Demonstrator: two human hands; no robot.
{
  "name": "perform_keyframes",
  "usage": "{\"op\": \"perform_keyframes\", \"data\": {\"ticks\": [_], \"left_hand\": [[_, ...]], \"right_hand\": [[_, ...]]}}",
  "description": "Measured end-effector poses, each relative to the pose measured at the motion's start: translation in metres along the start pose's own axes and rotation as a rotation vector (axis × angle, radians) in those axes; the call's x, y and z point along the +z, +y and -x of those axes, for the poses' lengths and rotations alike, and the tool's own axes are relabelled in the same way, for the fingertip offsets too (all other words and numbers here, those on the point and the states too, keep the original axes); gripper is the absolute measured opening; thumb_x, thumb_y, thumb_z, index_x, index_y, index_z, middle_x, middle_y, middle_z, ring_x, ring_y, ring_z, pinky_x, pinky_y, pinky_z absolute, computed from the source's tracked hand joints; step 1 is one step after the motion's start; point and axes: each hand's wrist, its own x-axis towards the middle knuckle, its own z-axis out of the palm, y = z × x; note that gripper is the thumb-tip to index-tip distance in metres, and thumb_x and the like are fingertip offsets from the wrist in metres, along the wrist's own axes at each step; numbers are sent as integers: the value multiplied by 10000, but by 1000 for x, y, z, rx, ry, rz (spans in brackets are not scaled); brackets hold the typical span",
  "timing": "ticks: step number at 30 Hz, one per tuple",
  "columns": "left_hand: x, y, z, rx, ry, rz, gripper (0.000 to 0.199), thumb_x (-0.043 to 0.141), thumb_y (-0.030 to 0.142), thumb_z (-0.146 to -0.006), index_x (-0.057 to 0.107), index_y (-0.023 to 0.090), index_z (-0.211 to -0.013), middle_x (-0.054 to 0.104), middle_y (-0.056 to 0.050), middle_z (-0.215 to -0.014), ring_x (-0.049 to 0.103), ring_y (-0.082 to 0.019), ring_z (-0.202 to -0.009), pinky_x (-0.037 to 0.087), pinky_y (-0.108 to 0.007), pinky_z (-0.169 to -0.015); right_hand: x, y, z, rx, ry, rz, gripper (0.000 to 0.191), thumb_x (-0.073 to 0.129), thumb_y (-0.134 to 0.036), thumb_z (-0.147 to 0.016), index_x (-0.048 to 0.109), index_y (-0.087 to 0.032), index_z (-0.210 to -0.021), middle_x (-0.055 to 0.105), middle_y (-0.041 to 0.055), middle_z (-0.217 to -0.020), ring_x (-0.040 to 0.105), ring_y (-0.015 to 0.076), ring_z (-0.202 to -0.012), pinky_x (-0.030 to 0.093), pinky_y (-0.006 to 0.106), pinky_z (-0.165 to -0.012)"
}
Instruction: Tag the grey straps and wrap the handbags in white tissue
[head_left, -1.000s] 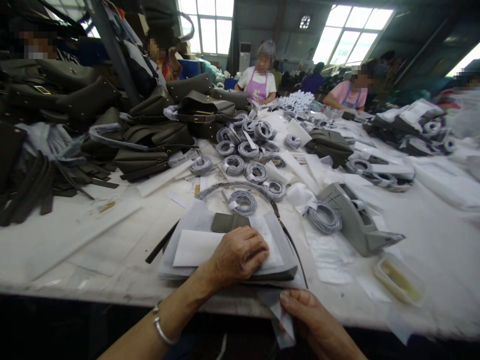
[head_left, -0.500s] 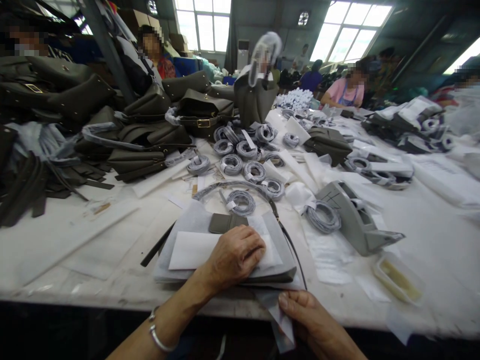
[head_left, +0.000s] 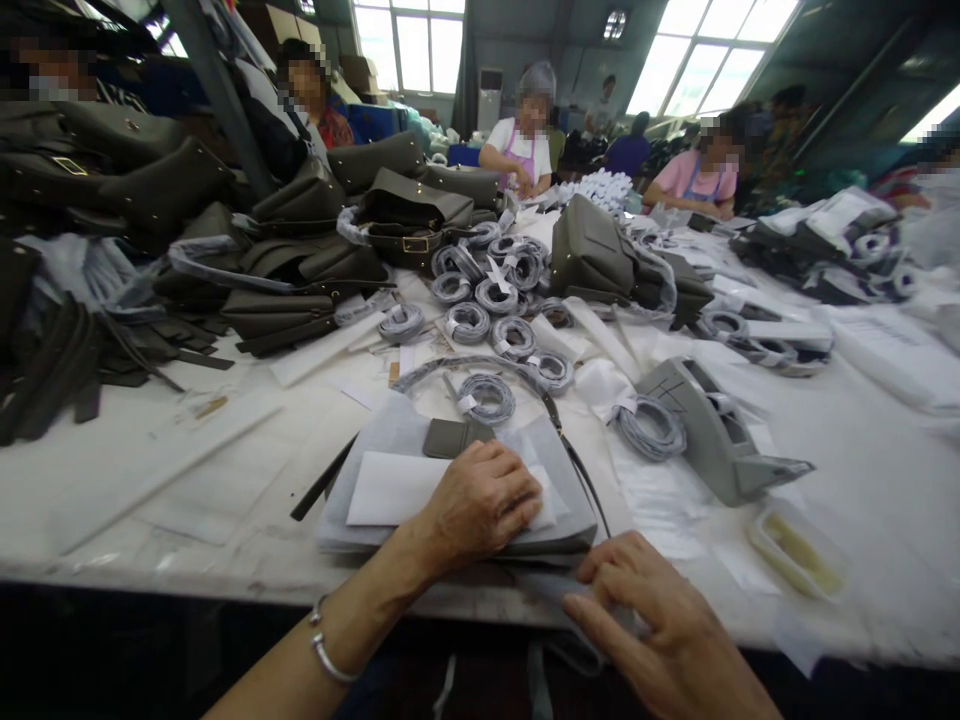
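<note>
In the head view, the bag (head_left: 559, 543) lay flat on the tabletop (head_left: 255, 575), beneath the left hand (head_left: 480, 500). That hand's fingers curled over the white card (head_left: 394, 488) and tissue (head_left: 375, 430) on top; whether they gripped anything could not be told. By the near right corner, the right hand (head_left: 652, 600) had thumb and forefinger parted; its other fingers' hold was unclear. Farther right, a clear tub (head_left: 761, 535) held something yellowish (head_left: 799, 555).

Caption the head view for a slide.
Left hand rests on a white sheet atop a bag; right hand by the bag's corner.
</note>
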Motion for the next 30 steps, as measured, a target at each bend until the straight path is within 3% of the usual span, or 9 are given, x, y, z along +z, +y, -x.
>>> {"op": "perform_keyframes", "data": {"ticks": [3, 7, 10, 13, 18, 20, 23, 27, 30], "left_hand": [[1, 0, -1, 0, -23, -17, 177, 532, 301, -975, 623, 188, -874, 636, -32, -875, 553, -174, -833, 397, -316, -771], [1, -1, -1, 22, -25, 3, 205, 520, 292, -982, 601, 185, -827, 613, -28, -835, 543, -167, -796, 401, -304, -751], [1, -1, -1, 32, -9, 59, 222, 515, 314, -986, 597, 180, -828, 603, -33, -821, 544, -167, -791, 416, -300, -751], [0, 0, -1, -1, -4, 114, 174, 591, 311, -935, 588, 179, -822, 598, -30, -808, 545, -170, -790, 421, -288, -723], [-4, 2, -2, -97, 7, 219, 182, 736, 231, -785, 600, 175, -892, 613, -19, -856, 558, -168, -803, 430, -269, -716], [-7, 2, -4, -127, -8, 263, 199, 749, 199, -772, 609, 172, -911, 615, -14, -867, 560, -161, -804, 430, -262, -720], [-9, 2, -5, -158, -34, 309, 155, 732, 172, -786, 620, 172, -893, 606, -2, -843, 554, -150, -785, 423, -250, -710], [-6, 0, -5, -133, -27, 301, 64, 667, 156, -833, 605, 170, -841, 605, -6, -822, 541, -149, -771, 414, -255, -708], [-2, -2, -3, -110, -23, 268, 52, 605, 120, -859, 595, 169, -843, 604, -17, -834, 536, -157, -784, 410, -258, -705]], "right_hand": [[3, -9, 1, -29, 103, -4, 330, 617, -314, -896, 527, -214, -595, 663, 24, -783, 643, 154, -728, 492, 233, -673], [10, -15, -4, -18, 161, -122, 371, 609, -293, -897, 482, -216, -557, 704, 44, -759, 695, 199, -862, 512, 232, -700], [14, -17, -16, -15, 93, -242, 373, 622, -309, -876, 514, -202, -536, 727, 48, -736, 691, 174, -701, 503, 228, -630], [13, -18, -29, 154, 47, -401, 400, 626, -430, -870, 591, -186, -554, 703, 47, -634, 627, 148, -565, 470, 228, -550], [4, -19, -34, 334, -70, -672, 333, 747, -496, -757, 685, -168, -761, 749, 77, -822, 671, 178, -716, 510, 232, -604], [4, -21, -31, 327, -105, -725, 270, 774, -417, -744, 681, -180, -832, 749, 68, -887, 695, 192, -812, 543, 242, -685], [6, -25, -26, 240, 11, -631, 176, 728, -312, -801, 648, -209, -919, 726, 23, -821, 708, 171, -771, 569, 243, -703], [6, -30, -31, 40, 68, -400, 526, 655, -196, -834, 527, -258, -1340, 721, -10, -835, 709, 146, -738, 597, 257, -739], [6, -28, -41, 29, -13, -400, 530, 636, -179, -838, 543, -261, -1353, 728, 33, -1066, 721, 163, -898, 597, 266, -820]]}}
